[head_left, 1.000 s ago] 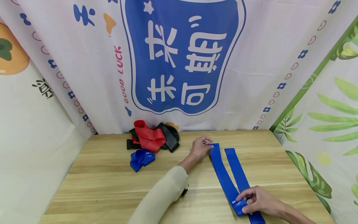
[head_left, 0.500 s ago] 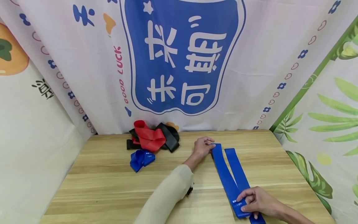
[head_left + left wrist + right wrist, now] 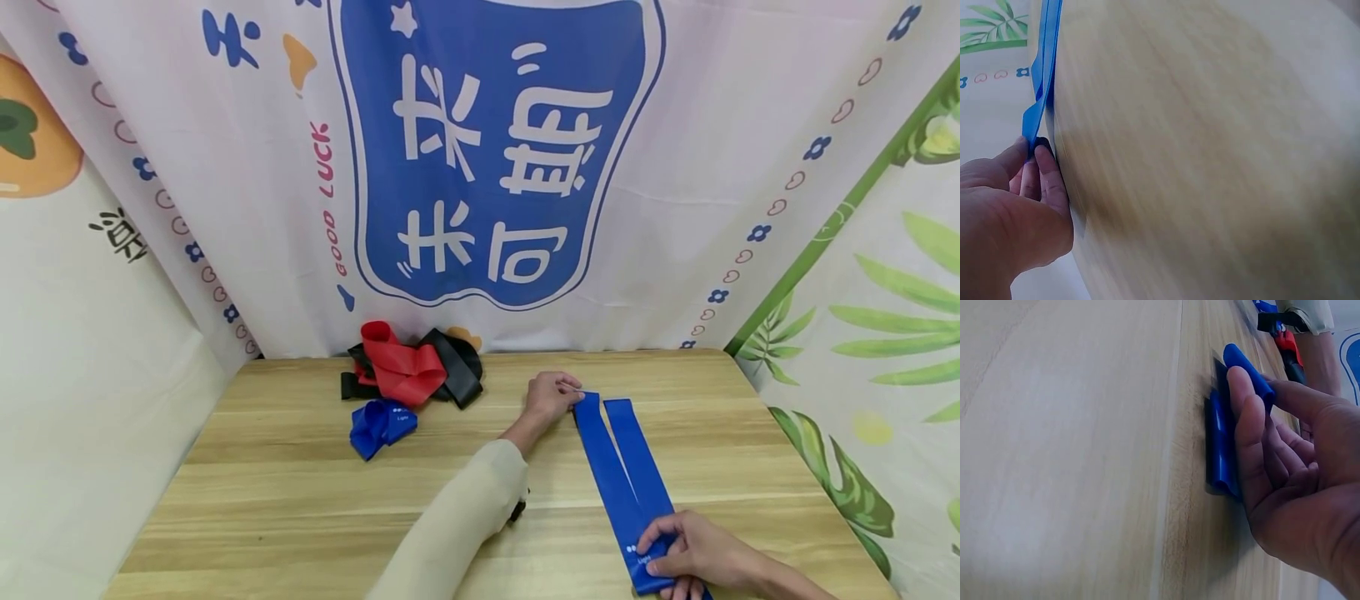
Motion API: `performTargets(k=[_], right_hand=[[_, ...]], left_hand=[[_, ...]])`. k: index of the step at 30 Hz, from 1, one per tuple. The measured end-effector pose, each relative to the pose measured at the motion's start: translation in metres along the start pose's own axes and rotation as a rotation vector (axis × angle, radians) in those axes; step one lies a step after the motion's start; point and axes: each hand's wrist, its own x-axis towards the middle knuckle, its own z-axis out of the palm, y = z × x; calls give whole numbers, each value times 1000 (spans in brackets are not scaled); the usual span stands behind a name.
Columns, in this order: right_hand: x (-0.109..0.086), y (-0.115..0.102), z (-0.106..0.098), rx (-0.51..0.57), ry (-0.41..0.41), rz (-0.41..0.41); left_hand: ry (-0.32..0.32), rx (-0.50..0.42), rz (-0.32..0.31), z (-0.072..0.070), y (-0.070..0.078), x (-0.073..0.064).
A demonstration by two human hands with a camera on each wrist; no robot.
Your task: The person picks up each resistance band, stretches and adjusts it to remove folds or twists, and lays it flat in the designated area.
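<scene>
Rel. to table [image 3: 255,517] ctr, held blue band [image 3: 614,475] is gripped by R hand [image 3: 701,550] at 4 o'clock, pinched by L hand [image 3: 550,397] at 1. Flat blue band [image 3: 638,450] is laid alongside; straightening prob. partly done: crumpled blue band [image 3: 381,428] (10 o'clock), red/black heap [image 3: 408,371] (11) not yet handled.

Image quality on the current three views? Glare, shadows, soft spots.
Head: fairly even light, curtain lettering legible; left wrist: tabletop grain soft, upper right pale and washed out, dark shadow beside the left grip; right wrist: pale glare on the tabletop at left, bright shine on a blue band, soft shadow below the right grip.
</scene>
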Motion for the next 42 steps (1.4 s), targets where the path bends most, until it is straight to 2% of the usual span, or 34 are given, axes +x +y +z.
performTargets(k=[6, 10, 20, 25, 34, 42], right_hand=[[0, 1, 0, -5, -38, -17], [-1, 0, -3, -17, -80, -27], [-1, -14, -13, -40, -187, -78], [6, -25, -18, -69, -192, -133], [30, -48, -22, -223, -108, -186], [59, -63, -20, -304, -67, -236]], left_hand=[[-7, 47, 20, 1, 0, 1], [-19, 87, 56, 1, 3, -2], [-9, 144, 125, -5, 5, -5], [-26, 147, 149, -16, 8, -10], [-78, 162, 235, -47, 14, -24], [-102, 184, 255, -72, 18, -40]])
